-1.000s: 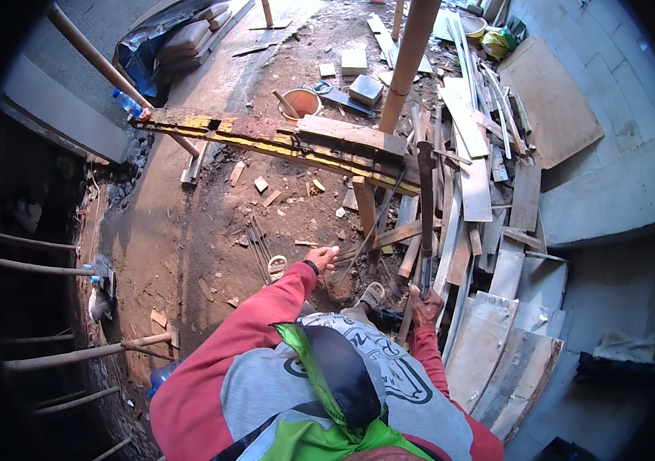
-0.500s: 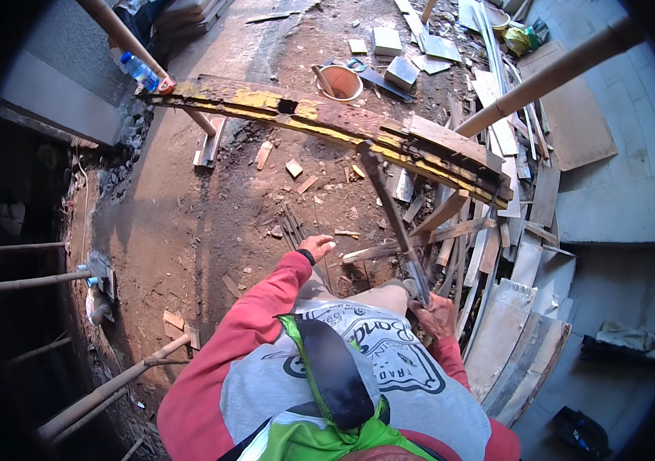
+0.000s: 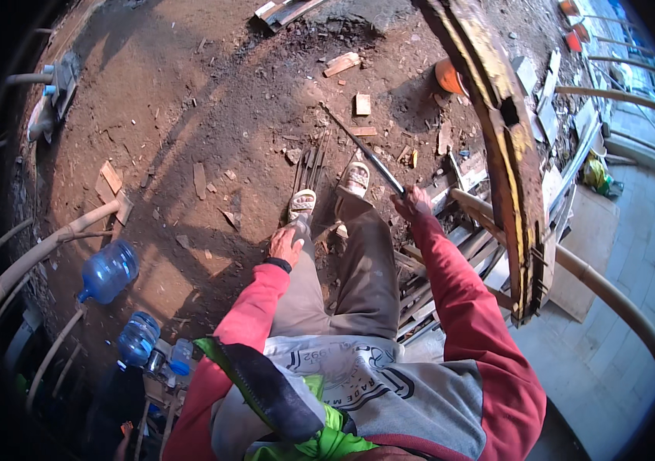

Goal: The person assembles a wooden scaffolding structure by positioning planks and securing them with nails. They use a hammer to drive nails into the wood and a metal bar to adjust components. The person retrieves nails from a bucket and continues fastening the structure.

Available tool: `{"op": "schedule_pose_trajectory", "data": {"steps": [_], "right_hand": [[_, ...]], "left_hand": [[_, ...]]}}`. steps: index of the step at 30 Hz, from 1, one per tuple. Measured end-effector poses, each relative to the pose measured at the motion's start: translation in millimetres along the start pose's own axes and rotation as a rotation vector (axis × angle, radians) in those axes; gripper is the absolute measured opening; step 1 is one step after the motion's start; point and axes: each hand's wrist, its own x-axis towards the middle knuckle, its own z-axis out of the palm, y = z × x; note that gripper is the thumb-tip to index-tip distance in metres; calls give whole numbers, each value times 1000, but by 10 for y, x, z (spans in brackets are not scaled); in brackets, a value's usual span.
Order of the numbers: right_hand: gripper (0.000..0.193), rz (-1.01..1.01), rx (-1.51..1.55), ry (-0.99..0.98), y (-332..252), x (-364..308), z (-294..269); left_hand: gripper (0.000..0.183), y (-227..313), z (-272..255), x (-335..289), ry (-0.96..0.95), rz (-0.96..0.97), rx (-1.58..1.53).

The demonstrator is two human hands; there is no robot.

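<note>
My right hand (image 3: 413,203) is closed around the near end of a long, narrow metal tool (image 3: 366,153). The tool is shiny near the hand and darker toward its far tip, which points forward and left over the dirt; its exact kind cannot be made out. My left hand (image 3: 286,247) is at my left knee, its fingers spread and nothing in them. Several thin dark rods (image 3: 311,163) lie on the ground by my sandals. To the right, a worn wooden beam (image 3: 501,146) with flaking yellow paint and a dark hole stands above the ground.
Bamboo poles cross at the right (image 3: 600,286) and left (image 3: 74,228). Large blue water bottles (image 3: 110,270) sit at the lower left. An orange bucket (image 3: 448,77) is behind the beam. Wood scraps (image 3: 342,64) litter the dirt; pale tiles (image 3: 638,253) lie at right.
The view has turned left, so the beam now runs down the right side. The tool in my right hand has swung lower and leftward. My left hand has come down to my knee.
</note>
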Motion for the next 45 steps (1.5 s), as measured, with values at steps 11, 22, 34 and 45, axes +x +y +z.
{"op": "schedule_pose_trajectory", "data": {"steps": [11,22,34,45], "right_hand": [[31,-103,-62,0,1151,3050,2004],[86,399,-336,583,2786,5748,448],[33,-486,-192,844,1796,4745,1003],[32,-537,-54,576,519,3018,1879]], "left_hand": [[52,-39,270,1713,300,280,-8],[53,-4,603,2835,383,301,211],[55,28,704,3154,372,385,198],[57,-215,703,3327,315,512,155]]}}
